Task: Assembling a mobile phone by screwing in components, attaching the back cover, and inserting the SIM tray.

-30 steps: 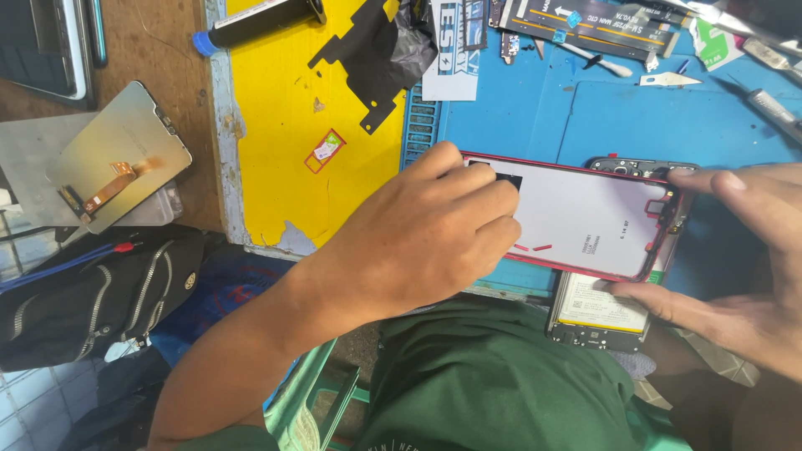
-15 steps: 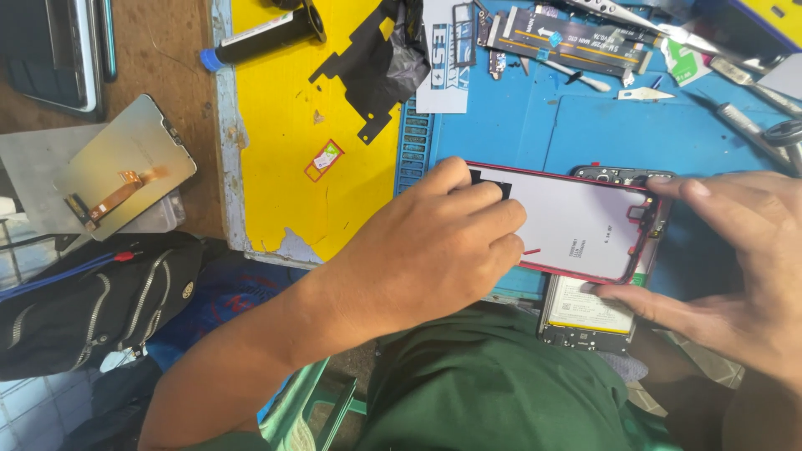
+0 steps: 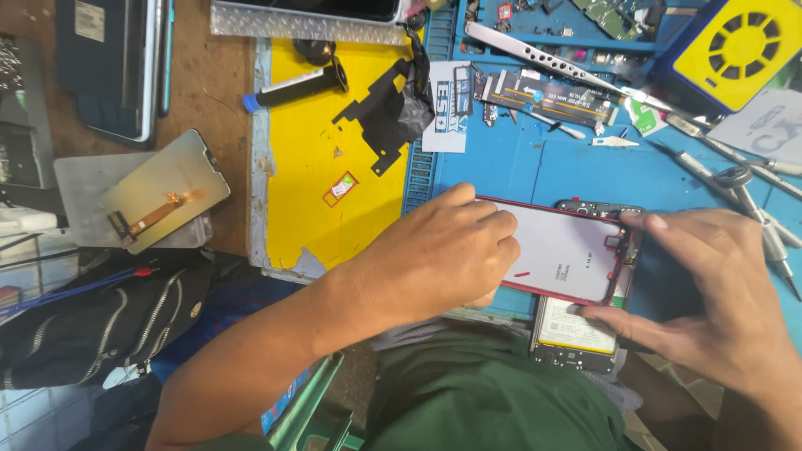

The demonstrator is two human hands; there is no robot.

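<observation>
Left hand [image 3: 439, 259] curled over left end of red-rimmed phone frame [image 3: 564, 255], fingertips pressing its face. Frame lies long axis left–right on blue bench mat [image 3: 535, 171]. Right hand [image 3: 710, 292], fingers spread, pinches its right end.

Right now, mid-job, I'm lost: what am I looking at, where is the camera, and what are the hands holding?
One head-worn camera looks down at a person's two bare hands over a blue repair mat. The left hand presses on a red-framed phone panel, and the right hand steadies its other end; another opened phone lies beneath it. Nearby lie a yellow mat, a loose screen with an orange ribbon, metal tweezers, screwdrivers and a yellow-grilled fan.
</observation>
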